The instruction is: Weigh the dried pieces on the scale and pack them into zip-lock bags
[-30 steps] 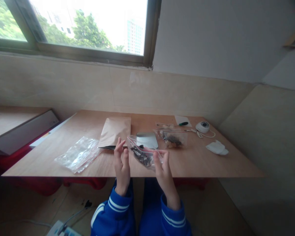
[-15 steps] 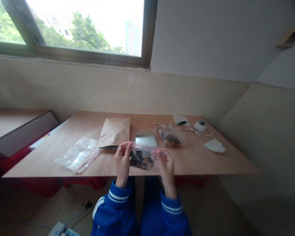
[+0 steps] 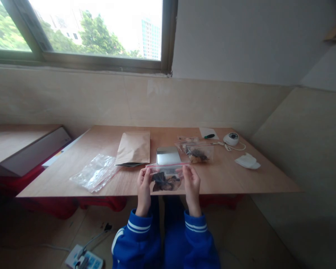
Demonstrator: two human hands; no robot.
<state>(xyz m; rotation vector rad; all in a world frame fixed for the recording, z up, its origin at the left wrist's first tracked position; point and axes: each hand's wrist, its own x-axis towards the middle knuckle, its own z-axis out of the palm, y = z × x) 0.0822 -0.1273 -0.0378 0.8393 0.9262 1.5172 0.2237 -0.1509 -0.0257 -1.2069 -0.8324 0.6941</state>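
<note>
Between my two hands is a clear zip bag (image 3: 168, 182) with a red seal strip along its top and dark and brown dried pieces inside. My left hand (image 3: 144, 186) pinches its left upper corner, and my right hand (image 3: 192, 185) grips the right one. The bag hangs at the table's front edge, just in front of a flat silver-topped scale (image 3: 168, 155). Behind my left hand lies a brown paper pouch (image 3: 134, 147), its dark mouth towards me. Two or so similar filled zip bags (image 3: 198, 154) rest beyond my right hand.
Flat clear bags (image 3: 93, 172) lie on the wooden table (image 3: 212, 183) at left. To the right are a white dome camera (image 3: 231, 139) with its cable, a crumpled white tissue (image 3: 248, 161), and a green-and-black marker (image 3: 209, 136) on paper. A power strip (image 3: 85, 257) sits on the floor.
The zip bag now hangs more squarely, its top strip level, with both hands at its corners. My left hand has shifted slightly right. The view has turned a little.
</note>
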